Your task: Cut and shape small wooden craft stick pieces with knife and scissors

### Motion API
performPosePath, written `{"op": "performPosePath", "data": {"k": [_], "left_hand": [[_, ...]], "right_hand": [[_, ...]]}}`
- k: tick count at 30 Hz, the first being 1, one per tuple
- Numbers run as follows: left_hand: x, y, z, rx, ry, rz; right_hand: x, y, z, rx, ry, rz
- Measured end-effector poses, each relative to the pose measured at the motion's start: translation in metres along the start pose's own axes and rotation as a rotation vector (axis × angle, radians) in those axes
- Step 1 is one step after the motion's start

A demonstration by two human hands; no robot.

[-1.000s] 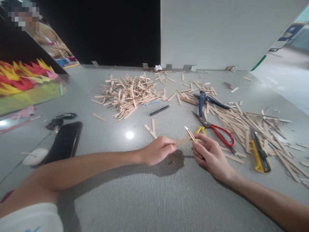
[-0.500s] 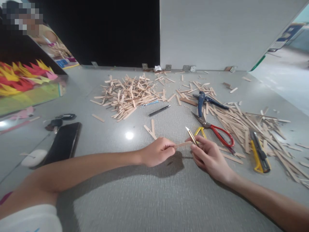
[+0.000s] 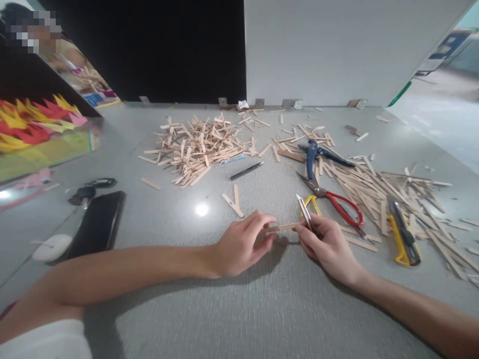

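Observation:
My right hand (image 3: 327, 247) is closed around a craft knife (image 3: 306, 212), its pointed blade tilted up and leftward. The same fingers pinch the right end of a thin wooden stick (image 3: 287, 227). Around the stick's left end, my left hand (image 3: 241, 244) has its thumb and index finger apart; whether its hidden fingers touch the wood I cannot tell. Two short stick pieces (image 3: 234, 201) lie in a V just beyond. Red-handled scissors (image 3: 337, 202) and a yellow-handled tool (image 3: 311, 204), partly hidden, rest beyond my right hand.
Behind lie a heap of short sticks (image 3: 198, 149), a black pen (image 3: 247, 171) and blue cutters (image 3: 312, 157). On the right are long sticks (image 3: 366, 192) and a yellow utility knife (image 3: 404, 234). A phone (image 3: 99, 222), keys (image 3: 84, 194) and a white mouse (image 3: 52, 247) sit left.
My left thumb and index finger have spread from their pinch on the stick. The stick stays in my right hand, and the knife has turned slightly more upright.

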State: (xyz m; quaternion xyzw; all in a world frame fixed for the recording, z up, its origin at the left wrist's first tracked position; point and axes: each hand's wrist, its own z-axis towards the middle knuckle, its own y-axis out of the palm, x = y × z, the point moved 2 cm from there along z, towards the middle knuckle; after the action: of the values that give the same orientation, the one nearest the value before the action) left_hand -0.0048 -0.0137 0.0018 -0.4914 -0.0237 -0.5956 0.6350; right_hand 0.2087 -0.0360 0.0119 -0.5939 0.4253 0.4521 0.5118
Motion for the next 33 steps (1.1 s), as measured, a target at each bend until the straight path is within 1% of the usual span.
{"op": "performPosePath", "data": {"k": [1, 3, 9, 13, 18, 20, 24, 27, 33], "left_hand": [[-0.0004, 0.0001, -0.0014, 0.03, 0.075, 0.057], [-0.0018, -0.0006, -0.0016, 0.063, 0.154, 0.141], [0.0003, -0.0038, -0.0004, 0.081, 0.22, 0.252], [-0.0008, -0.0027, -0.0016, 0.09, 0.204, 0.249], [-0.0083, -0.0014, 0.0008, 0.08, 0.06, 0.128], [-0.0091, -0.0023, 0.0018, 0.084, 0.066, 0.099], [-0.008, -0.0062, 0.0031, 0.116, 0.088, 0.061], [-0.0067, -0.0076, 0.0039, 0.11, 0.092, 0.041], [-0.0053, -0.0066, 0.0042, 0.102, 0.099, -0.006]], "right_hand": [[-0.0003, 0.0002, -0.0001, -0.003, 0.005, 0.004], [-0.0011, 0.0007, -0.0001, -0.009, 0.016, 0.017], [-0.0023, 0.0009, 0.0003, -0.033, 0.013, 0.01], [-0.0015, 0.0009, 0.0006, -0.038, 0.002, -0.006], [-0.0018, 0.0011, 0.0, 0.031, -0.049, -0.017], [-0.0026, 0.0017, -0.0008, 0.025, -0.058, -0.012], [-0.0029, 0.004, -0.0026, -0.069, 0.0, 0.06], [-0.0027, 0.0044, -0.0027, -0.043, 0.009, 0.083], [-0.0031, 0.0056, -0.0019, -0.01, -0.03, 0.112]]}}
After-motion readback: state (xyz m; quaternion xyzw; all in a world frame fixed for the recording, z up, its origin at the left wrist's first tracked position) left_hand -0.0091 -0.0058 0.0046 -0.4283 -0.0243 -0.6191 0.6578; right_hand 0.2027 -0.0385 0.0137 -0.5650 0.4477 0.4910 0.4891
